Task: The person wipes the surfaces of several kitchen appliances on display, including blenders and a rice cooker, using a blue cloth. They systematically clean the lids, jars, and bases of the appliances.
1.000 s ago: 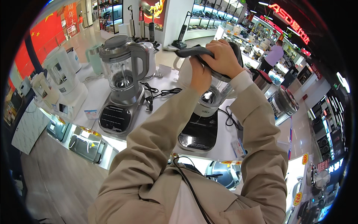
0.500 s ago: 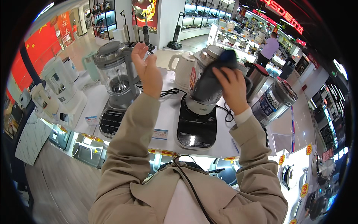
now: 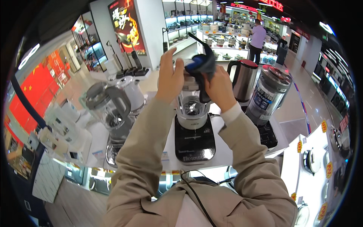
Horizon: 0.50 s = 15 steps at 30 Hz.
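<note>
A blender with a clear jug (image 3: pixel 186 104) stands upright on its glossy black base (image 3: pixel 194 143) in front of me. My right hand (image 3: pixel 220 87) grips a dark cloth (image 3: pixel 206 64) with a blue patch, bunched over the top of that jug. Most of the lid is hidden under the cloth and my hands. At the top left of the jug is my left hand (image 3: pixel 170 77), its fingers stretched upward and apart, holding nothing. Whether it touches the lid I cannot tell.
Left of my arm stands a second blender (image 3: pixel 109 106), with a white kettle (image 3: pixel 130 92) behind it. To the right are a steel kettle (image 3: pixel 244 79) and a large clear-jugged blender (image 3: pixel 266 94). Farther back, a person in a lilac shirt (image 3: pixel 258 36) stands by lit shelves.
My right hand has brought the cloth from the jug's right side up over its top. My left hand has come from near the left blender to the middle one. The view has turned.
</note>
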Tool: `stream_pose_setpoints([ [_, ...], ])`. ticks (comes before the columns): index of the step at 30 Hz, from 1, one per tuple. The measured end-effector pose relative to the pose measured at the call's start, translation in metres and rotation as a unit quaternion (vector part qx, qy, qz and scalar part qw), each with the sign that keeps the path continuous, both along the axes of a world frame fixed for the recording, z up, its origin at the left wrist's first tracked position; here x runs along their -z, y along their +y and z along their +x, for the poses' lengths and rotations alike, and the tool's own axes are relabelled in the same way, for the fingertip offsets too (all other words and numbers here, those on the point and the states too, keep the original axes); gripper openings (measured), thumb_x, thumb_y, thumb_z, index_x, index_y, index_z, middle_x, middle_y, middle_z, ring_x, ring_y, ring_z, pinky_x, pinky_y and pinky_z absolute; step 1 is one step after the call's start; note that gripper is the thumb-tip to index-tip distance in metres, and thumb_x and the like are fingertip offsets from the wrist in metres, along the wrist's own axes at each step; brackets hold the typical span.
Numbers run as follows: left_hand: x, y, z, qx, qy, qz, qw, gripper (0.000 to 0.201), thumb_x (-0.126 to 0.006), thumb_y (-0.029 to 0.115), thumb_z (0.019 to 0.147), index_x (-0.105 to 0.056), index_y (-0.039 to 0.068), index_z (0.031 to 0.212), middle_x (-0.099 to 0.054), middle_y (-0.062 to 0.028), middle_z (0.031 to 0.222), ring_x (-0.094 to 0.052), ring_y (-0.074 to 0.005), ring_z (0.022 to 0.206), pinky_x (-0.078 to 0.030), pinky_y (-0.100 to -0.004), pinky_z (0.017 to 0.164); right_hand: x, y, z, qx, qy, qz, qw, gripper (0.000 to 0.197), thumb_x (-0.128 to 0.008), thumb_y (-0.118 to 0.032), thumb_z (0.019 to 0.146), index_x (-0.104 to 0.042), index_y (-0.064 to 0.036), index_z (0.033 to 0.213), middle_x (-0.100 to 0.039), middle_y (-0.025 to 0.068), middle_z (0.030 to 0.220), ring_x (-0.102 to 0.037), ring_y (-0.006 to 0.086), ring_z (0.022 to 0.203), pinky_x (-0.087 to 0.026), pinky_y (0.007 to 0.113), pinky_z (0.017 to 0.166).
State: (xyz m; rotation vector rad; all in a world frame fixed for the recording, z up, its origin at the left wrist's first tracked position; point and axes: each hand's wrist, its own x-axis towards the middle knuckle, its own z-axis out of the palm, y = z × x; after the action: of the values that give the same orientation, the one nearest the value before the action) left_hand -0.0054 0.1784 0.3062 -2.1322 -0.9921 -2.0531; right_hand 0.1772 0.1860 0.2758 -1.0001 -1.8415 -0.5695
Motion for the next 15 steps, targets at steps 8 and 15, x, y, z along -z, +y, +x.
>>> stream_pose_setpoints([
  [8,-0.001,0.016,0.010,-0.095,0.174,0.014,0.980,0.037,-0.049,0.027,0.095,-0.061,-0.007,0.105,-0.057,-0.0282,0.114,-0.052,-0.0423,0.111,-0.041,-0.0456,0.098,-0.122,0.046,0.031,-0.073,0.167,-0.061,0.981,0.057,-0.047,-0.044,0.095,-0.064,0.0048,0.071,-0.062,0.0241,0.065,-0.061,0.0431,0.064,-0.049,0.048,0.064],
  [15,0.002,0.014,0.037,-0.206,0.243,-0.121,0.940,0.057,-0.048,0.039,0.095,-0.051,-0.014,0.117,-0.054,-0.0327,0.118,-0.048,-0.0460,0.115,-0.038,-0.0469,0.100,-0.094,0.106,-0.020,-0.233,0.017,-0.576,0.784,0.078,-0.049,-0.066,0.087,-0.057,0.0010,0.126,-0.060,0.0139,0.124,-0.058,0.0235,0.111,-0.041,0.032,0.095],
])
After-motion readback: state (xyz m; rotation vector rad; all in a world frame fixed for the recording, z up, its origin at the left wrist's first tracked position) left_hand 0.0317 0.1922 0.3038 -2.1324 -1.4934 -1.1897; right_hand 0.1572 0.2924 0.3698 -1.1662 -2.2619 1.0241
